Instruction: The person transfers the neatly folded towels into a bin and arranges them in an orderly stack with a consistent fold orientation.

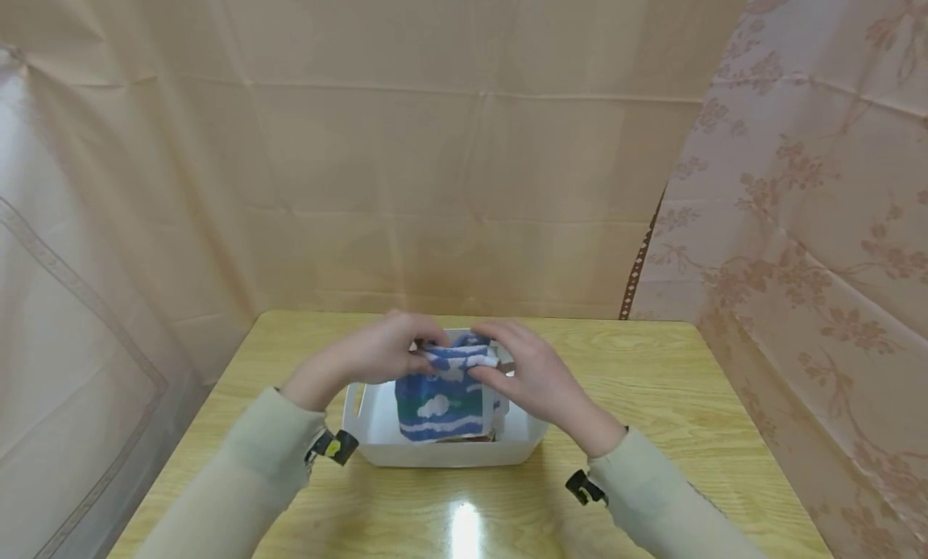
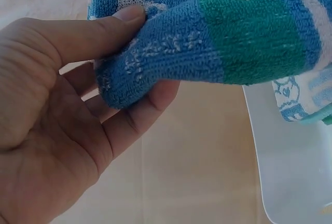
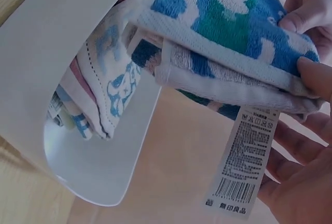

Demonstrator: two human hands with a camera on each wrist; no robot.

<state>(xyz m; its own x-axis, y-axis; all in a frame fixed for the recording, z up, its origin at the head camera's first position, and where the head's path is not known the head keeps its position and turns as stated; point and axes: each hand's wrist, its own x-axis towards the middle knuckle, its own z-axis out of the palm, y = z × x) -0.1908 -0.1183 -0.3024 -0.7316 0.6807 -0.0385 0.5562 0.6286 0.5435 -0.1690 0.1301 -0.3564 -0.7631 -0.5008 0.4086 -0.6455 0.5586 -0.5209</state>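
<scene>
A folded terry towel [image 1: 442,402], patterned in blue, green and white, is held up over a white basket [image 1: 449,456]. At its upper left corner my left hand [image 1: 391,349] pinches the cloth, thumb on top and fingers beneath, as the left wrist view shows. My right hand [image 1: 525,370] grips the upper right edge between thumb and fingers. A white label [image 3: 241,162] with printed text and a barcode hangs from the towel beside the right fingers. Other folded cloths [image 3: 111,79] with blue and pink details lie inside the basket.
The basket stands on a yellow wood-grain table [image 1: 631,382], with a cut-out handle at its left end. A beige curtain [image 1: 449,180] hangs behind the table, and a floral curtain [image 1: 812,245] hangs along the right side.
</scene>
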